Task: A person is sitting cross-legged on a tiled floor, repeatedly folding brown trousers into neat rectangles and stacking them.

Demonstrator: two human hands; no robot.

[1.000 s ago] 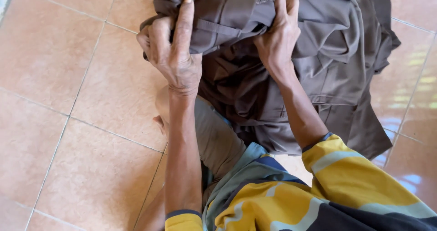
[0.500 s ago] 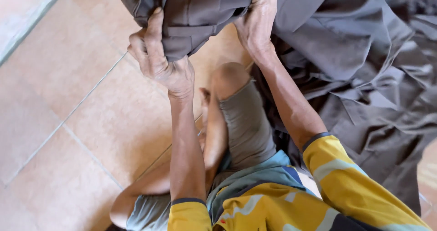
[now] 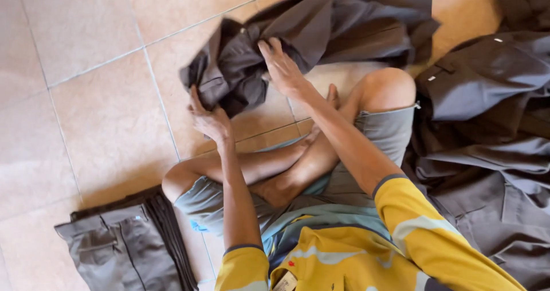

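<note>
Since half a second ago, both hands have come down and away from the body: the crumpled dark grey cloth garment [image 3: 309, 39], then held bunched up near the camera, now lies on the pale orange tiled floor [image 3: 97, 113] ahead of the crossed legs.

Head view, the only one. Left hand [image 3: 211, 118] sits at the near-left end of the garment, fingers curled around a bunched fold, so it is closed on cloth. Right hand [image 3: 282, 67] lies further out, palm down, fingers spread wide and flat on the fabric; it presses, it does not grip. The rest of the garment runs off beyond the right hand and to its right, rumpled, with one edge turned over on itself.

Outward of the right forearm lies a loose heap of similar dark grey garments [image 3: 487, 148], close to the knee. Behind the left elbow sits a neat stack of folded grey-brown trousers [image 3: 123, 245].

Risks, as judgement:
- Left-hand end is a wad, not a flat edge. A pull from there may drag creases across the piece, since the flat right palm pins only one spot.
- Turned-over far edge may get trapped under the layer if the cloth is smoothed as it lies.
- Heap beside the right arm is near enough that a sleeve or hem could get caught up with the piece in hand.
</note>
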